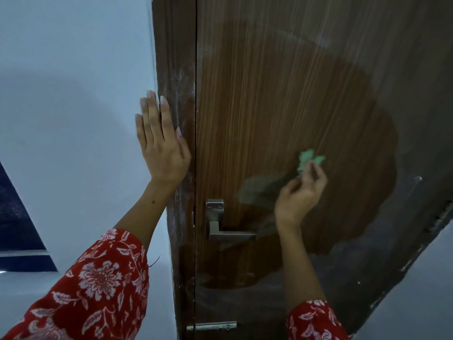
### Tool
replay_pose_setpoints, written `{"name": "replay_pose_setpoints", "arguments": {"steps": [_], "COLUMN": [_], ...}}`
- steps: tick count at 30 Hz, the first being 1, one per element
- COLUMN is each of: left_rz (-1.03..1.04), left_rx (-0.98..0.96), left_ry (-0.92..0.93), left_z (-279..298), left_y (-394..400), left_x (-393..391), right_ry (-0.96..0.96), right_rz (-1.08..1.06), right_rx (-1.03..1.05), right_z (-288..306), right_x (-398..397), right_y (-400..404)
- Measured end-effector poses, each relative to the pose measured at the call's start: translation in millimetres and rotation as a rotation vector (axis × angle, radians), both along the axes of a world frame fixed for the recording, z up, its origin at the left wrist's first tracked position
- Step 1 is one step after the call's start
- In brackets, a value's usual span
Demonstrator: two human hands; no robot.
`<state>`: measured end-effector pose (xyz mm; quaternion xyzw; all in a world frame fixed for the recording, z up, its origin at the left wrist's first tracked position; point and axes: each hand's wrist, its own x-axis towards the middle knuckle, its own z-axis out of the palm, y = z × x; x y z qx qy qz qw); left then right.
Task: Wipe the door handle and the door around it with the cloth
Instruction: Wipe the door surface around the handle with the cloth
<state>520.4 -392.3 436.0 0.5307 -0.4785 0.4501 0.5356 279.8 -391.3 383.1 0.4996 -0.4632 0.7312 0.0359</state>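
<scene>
While silver L-shaped metal door handle (220, 225) sits clear below, left hand (160, 146) flat, fingers spread, on brown frame (175, 69); right hand (300, 195) pinching crumpled green cloth (309, 161) against brown wood-grain door (282, 94), up-right of handle.

Left hand (160, 146) is raised flat, fingers straight and together pointing up, palm pressed forward, forearm bare below a red floral sleeve (98, 285). Right hand (300, 192) is up too, fingers curled in and pinched shut, wrist bent back.

I find no readable text; no label, brand, number or sign on door (294, 94); handle (226, 229) unmarked.
</scene>
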Motion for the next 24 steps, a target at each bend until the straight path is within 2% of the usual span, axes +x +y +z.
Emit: {"name": "replay_pose_setpoints", "arguments": {"steps": [1, 2, 5, 6, 7, 10, 11, 14, 15, 16, 19, 20, 24], "left_rz": [-0.002, -0.003, -0.002, -0.009, -0.017, -0.011, -0.007, -0.014, -0.015, -0.016, -0.009, -0.008, 0.006], "left_rx": [0.000, 0.000, 0.005, 0.010, 0.015, 0.015, 0.013, 0.015, 0.016, 0.017, 0.014, 0.013, 0.006], "left_ry": [0.004, 0.006, 0.002, 0.005, 0.009, 0.010, 0.010, 0.005, 0.006, 0.010, 0.017, 0.017, 0.013], "left_z": [0.1, 0.3, 0.3, 0.5, 0.6, 1.5, 1.6, 1.5, 1.5, 1.5, 1.7, 1.7, 0.9], "left_y": [0.1, 0.2, 1.9, 2.4, 3.0, 4.4, 4.7, 5.5, 5.6, 5.5, 5.6, 5.4, 3.9], "left_x": [-1.0, -1.6, -0.8, -0.7, -0.7, -2.5, -2.8, -2.7, -2.2, -1.7, -2.8, -3.0, -1.8], "right_ry": [-0.096, -0.082, 0.395, 0.488, 0.463, -0.009, -0.035, 0.377, 0.448, 0.410, -0.062, -0.098, 0.393], "right_rz": [-0.012, -0.004, 0.090, 0.110, 0.113, 0.059, 0.059, 0.134, 0.148, 0.134, 0.053, 0.054, 0.160], "right_rx": [0.033, 0.038, -0.084, -0.118, -0.113, 0.019, 0.036, -0.022, -0.033, -0.013, 0.108, 0.121, 0.001], "right_z": [4.5, 8.2, 0.0, -4.4, -6.6, -5.0, -4.6, -18.0, -21.7, -22.2, -12.0, -8.8, -19.1], "right_x": [-1.6, 3.0, 26.6, 25.6, 19.4, 4.3, 8.2, 27.7, 25.4, 18.7, 2.9, 7.0, 26.3], "right_y": [0.0, 1.2, 11.1, 11.6, 9.4, 4.6, 7.4, 18.6, 18.7, 16.1, 9.2, 10.9, 22.6]}}
